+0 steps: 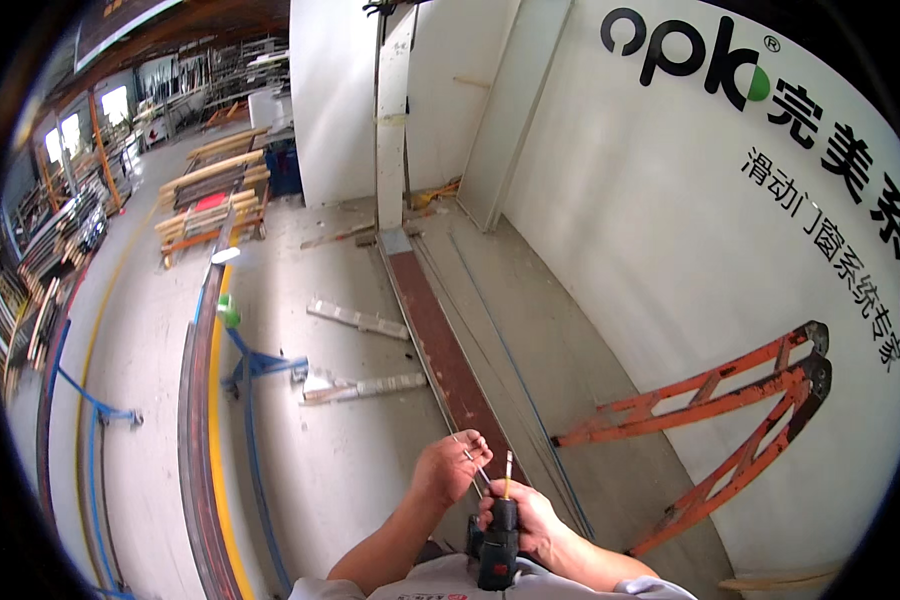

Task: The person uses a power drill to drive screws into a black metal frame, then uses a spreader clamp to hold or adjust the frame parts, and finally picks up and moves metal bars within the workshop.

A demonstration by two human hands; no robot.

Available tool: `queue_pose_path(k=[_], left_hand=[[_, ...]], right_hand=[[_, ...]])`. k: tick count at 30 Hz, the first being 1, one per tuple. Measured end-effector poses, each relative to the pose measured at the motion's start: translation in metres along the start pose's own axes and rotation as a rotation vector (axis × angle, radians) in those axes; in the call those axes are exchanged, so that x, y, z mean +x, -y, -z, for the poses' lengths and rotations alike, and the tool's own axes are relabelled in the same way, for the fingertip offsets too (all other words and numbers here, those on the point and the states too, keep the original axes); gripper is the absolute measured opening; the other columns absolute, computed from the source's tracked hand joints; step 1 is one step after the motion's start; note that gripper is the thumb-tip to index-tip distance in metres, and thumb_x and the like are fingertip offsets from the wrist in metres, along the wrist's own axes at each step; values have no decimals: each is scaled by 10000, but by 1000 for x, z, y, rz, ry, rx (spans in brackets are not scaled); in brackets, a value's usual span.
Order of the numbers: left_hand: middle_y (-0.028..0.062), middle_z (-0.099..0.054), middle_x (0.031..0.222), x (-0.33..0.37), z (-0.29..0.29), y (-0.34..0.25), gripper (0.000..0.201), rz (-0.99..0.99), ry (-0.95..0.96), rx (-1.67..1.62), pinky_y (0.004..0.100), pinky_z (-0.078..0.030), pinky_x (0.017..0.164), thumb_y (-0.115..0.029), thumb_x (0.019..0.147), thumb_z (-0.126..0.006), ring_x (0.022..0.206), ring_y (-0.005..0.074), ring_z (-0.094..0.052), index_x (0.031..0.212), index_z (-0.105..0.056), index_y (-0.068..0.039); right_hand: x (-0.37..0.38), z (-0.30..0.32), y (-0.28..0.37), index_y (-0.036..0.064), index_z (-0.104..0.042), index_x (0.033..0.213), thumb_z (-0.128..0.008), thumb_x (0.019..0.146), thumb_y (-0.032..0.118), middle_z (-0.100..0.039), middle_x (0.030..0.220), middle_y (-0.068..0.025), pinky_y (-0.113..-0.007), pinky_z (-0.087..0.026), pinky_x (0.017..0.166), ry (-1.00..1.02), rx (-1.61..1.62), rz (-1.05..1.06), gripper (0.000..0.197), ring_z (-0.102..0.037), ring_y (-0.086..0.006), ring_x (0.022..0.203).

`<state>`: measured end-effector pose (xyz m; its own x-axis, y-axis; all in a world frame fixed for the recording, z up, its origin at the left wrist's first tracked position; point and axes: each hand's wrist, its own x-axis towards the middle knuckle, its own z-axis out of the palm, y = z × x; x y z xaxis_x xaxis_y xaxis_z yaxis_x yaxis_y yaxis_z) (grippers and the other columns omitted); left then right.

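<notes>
Close to my body, a black power drill (500, 545) points upward with a thin bit (510, 468) standing out of its front end. My right hand (530, 518) is closed round the drill near the base of the bit. To its left, my left hand (452, 468) is raised with its fingers pinched on a thin metal rod (478, 466). The rod slants down toward my right fingers; I cannot tell whether they touch its lower end. Beyond both hands stretches a long, narrow reddish-brown board with pale metal edges (445, 355).
An orange stepladder (715, 425) leans at the right by the white wall (670, 190). Metal bars (362, 318) jut left of the board. Further left are a blue stand (260, 365), a long yellow-edged rail (213, 430) and stacked timber (210, 195). Thin strips lie on the floor right of the board.
</notes>
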<state>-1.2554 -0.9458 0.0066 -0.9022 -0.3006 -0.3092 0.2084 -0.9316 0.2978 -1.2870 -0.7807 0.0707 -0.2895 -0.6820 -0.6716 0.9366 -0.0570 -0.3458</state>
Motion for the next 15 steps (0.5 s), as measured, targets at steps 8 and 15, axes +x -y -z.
queue_pose_path(k=[8, 15], left_hand=[[92, -656, 756, 154, -3, -35, 163, 138, -129, 480, 240, -450, 526, -69, 919, -595, 562, 132, -543, 979, -678, 59], [40, -610, 673, 306, -77, -97, 181, 83, -263, 573, 266, -437, 460, -152, 974, -647, 529, 135, -548, 918, -697, 13]], right_hand=[[137, -2, 140, 22, -572, 963, -544, 999, 221, -632, 817, -127, -406, -566, 696, 116, 243, -60, 204, -620, -253, 698], [259, -65, 307, 38, -657, 933, -572, 1003, 192, -662, 746, -87, -333, -556, 549, 150, 145, -202, 189, -633, -205, 609]])
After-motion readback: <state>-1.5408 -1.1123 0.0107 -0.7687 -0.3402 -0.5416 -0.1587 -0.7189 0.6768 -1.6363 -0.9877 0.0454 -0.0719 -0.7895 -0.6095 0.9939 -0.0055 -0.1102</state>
